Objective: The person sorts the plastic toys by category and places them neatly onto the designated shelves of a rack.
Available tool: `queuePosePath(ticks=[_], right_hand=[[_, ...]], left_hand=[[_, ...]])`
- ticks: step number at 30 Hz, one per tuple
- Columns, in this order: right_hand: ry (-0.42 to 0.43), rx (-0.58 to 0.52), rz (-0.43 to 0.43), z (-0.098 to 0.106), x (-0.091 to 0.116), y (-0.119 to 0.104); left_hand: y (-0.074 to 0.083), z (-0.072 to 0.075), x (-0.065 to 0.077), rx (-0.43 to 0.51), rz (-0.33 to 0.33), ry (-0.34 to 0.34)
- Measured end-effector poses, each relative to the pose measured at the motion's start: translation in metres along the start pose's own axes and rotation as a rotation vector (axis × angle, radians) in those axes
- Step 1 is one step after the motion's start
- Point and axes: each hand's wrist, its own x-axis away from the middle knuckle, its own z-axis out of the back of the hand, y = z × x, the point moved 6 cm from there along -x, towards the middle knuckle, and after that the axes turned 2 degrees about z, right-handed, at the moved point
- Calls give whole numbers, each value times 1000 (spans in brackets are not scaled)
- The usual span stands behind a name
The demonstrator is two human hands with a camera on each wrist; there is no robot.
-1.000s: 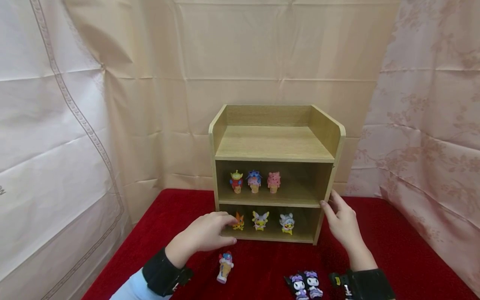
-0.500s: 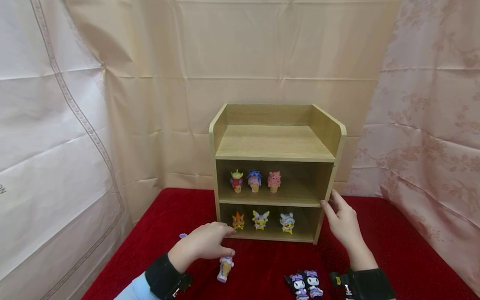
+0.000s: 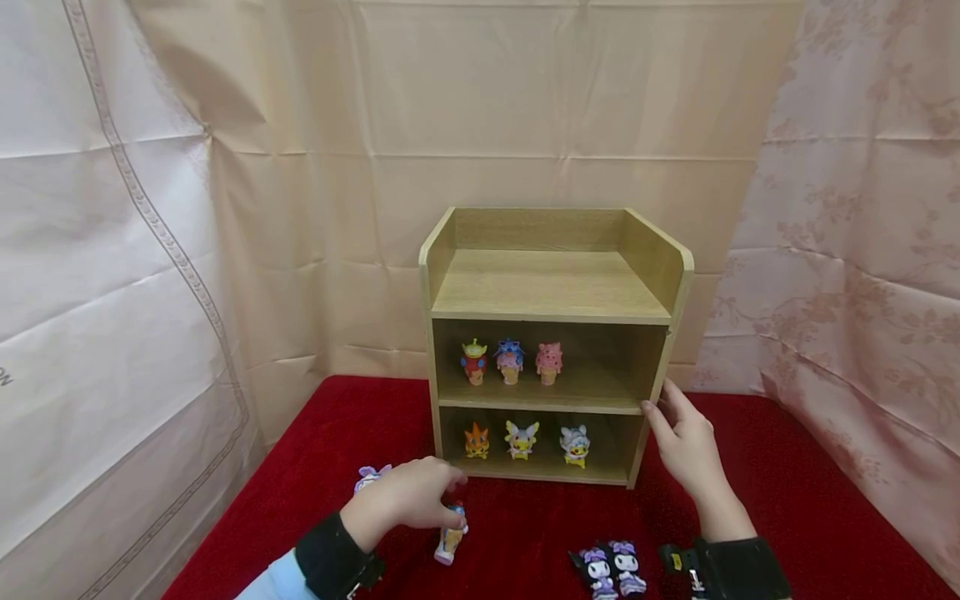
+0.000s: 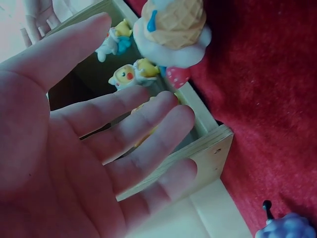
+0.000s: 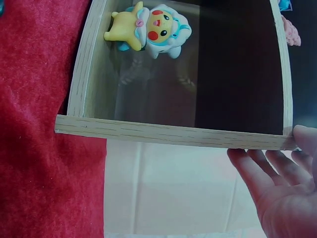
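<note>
My left hand (image 3: 411, 493) hovers above an ice-cream-cone figurine (image 3: 449, 546) lying on the red cloth, its fingers spread and holding nothing. In the left wrist view the figurine's waffle cone (image 4: 173, 25) shows beyond the fingertips, apart from the palm. My right hand (image 3: 686, 446) holds the right side panel of a small wooden shelf (image 3: 551, 283), thumb at the front edge and fingers against the outer side. Three cone figurines, including a pink one (image 3: 549, 363), stand on the middle level. On the bottom level are three small figurines, including an orange one (image 3: 476, 440).
Two black-and-purple figurines (image 3: 611, 570) lie close together on the red cloth (image 3: 525, 533) at the front right. Another purple-and-white figurine (image 3: 369, 477) is partly hidden behind my left hand. Curtains (image 3: 300, 208) hang behind and at both sides.
My left hand has drawn back from the orange figurine on the bottom level, down toward the lying cone figurine, uncovering the purple-and-white one. The right hand stays at the shelf.
</note>
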Motion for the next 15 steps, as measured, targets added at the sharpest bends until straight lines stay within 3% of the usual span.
queuePosePath(ticks=[15], right_hand=[[6,1,8,0,0,1]], left_hand=[[-6,-15,-4,-5,1,-28]])
